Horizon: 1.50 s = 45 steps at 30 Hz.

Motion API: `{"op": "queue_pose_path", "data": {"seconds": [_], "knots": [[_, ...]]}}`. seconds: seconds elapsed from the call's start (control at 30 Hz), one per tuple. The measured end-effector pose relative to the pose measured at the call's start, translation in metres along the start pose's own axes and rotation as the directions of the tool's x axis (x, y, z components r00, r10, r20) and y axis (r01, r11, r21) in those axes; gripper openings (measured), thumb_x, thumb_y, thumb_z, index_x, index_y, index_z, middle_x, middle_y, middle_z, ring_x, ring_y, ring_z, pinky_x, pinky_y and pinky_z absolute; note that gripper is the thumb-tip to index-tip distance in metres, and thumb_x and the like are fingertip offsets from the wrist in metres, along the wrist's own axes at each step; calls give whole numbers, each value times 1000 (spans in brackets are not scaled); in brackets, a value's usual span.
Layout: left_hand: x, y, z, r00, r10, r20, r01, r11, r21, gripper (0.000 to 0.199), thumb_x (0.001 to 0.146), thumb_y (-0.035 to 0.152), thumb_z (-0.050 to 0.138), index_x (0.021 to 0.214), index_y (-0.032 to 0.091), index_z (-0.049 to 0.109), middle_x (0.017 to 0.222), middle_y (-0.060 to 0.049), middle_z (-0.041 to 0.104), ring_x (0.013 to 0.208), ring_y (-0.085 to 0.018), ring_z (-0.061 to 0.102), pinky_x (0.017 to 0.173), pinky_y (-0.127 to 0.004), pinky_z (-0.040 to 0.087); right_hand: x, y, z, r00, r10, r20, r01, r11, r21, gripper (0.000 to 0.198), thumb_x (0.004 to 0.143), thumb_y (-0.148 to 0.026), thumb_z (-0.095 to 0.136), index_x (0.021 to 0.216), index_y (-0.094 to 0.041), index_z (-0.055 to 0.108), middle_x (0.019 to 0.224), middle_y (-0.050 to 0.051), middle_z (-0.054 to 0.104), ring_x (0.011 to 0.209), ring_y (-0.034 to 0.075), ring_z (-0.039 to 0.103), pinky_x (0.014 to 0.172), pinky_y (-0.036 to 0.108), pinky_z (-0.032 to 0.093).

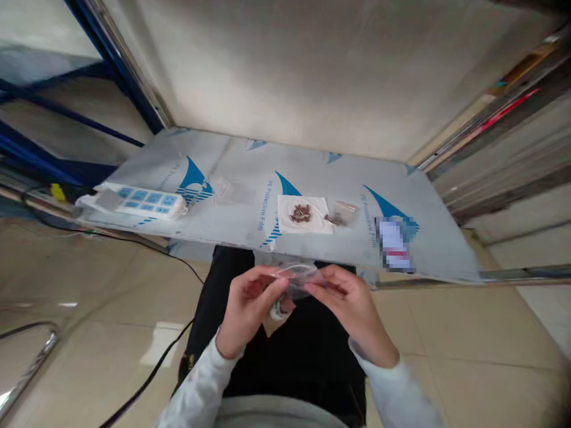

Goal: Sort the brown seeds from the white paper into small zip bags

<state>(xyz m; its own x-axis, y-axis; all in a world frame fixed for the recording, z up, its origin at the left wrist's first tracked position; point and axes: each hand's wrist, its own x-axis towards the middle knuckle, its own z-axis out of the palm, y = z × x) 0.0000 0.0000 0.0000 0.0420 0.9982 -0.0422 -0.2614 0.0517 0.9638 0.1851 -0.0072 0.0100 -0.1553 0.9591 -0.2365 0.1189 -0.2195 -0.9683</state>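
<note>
A small clear zip bag point(301, 274) is stretched between my two hands, above my lap and just in front of the table edge. My left hand point(252, 303) pinches its left side between thumb and fingers. On the other side, my right hand point(350, 306) grips the bag in the same way. The bag's mouth looks parted; its contents cannot be made out. On the table ahead, a white paper square point(285, 223) carries a pile of small brownish screw-like pieces point(300, 213). Beside it lies another clear bag point(348, 215) with a few similar pieces.
A white power strip point(151, 201) rests at the table's left, with a crumpled clear bag point(225, 189) near it. A pixelated phone-like object point(395, 245) lies at the right. The table point(232, 223) wears printed protective film. A black cable point(151, 368) crosses the floor.
</note>
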Motion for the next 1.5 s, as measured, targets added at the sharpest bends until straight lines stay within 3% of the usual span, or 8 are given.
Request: {"op": "queue_pose_path", "data": {"seconds": [0.23,0.37,0.5,0.7,0.87,1.0,1.23,1.5], "knots": [[7,16,-10,958,-35,283,-84,913,400,11,78,27,69,81,16,72,79,-4,74,72,-14,66,68,-21,49,10,-46,-14,981,-145,129,165,972,-165,27,86,-37,60,108,-22,65,101,5,69,93,17,64,83,28,50],[12,31,-11,910,-112,399,-96,880,465,14,81,29,65,84,17,72,80,-3,73,73,-14,66,66,-20,48,27,-68,-18,913,-51,404,186,935,-303,18,82,-31,64,95,-20,70,89,3,70,76,13,62,68,24,49],[15,34,-14,902,-147,405,-76,870,487,13,78,28,68,80,16,71,75,-2,72,68,-13,64,61,-19,45,32,-64,-15,865,72,497,52,972,-230,19,80,-32,66,91,-17,69,77,1,68,66,10,60,59,21,46],[10,27,-24,897,-186,401,-5,903,429,16,82,30,64,85,15,71,78,-3,71,72,-13,62,66,-21,46,22,-46,-1,915,77,397,-5,984,-181,18,83,-32,63,85,-14,66,72,1,66,63,9,58,57,19,45],[11,27,-29,860,-237,451,13,895,447,18,80,32,66,81,14,70,77,-4,69,71,-13,60,65,-22,45,18,-45,5,916,-65,396,153,969,-195,22,82,-23,63,103,-19,67,87,2,68,73,10,62,66,21,49],[17,33,-30,824,-301,481,73,897,437,21,79,34,67,80,13,69,73,-4,68,67,-11,58,61,-21,43,20,-49,5,912,-133,389,233,947,-222,13,81,-24,65,89,-18,72,80,1,67,69,10,62,63,20,48],[19,41,-30,752,-368,547,123,894,431,24,78,36,68,81,13,70,73,-4,67,67,-11,58,60,-20,43,18,-47,5,924,-39,381,97,986,-136,13,76,-27,70,82,-15,71,73,2,70,64,10,61,60,20,48],[13,43,-27,800,-380,464,176,888,424,26,78,38,67,78,12,69,74,-5,68,66,-11,58,58,-20,43,3,-28,16,988,-29,153,16,996,86,16,76,-30,71,75,-15,66,73,3,70,64,10,62,59,20,48]]}}
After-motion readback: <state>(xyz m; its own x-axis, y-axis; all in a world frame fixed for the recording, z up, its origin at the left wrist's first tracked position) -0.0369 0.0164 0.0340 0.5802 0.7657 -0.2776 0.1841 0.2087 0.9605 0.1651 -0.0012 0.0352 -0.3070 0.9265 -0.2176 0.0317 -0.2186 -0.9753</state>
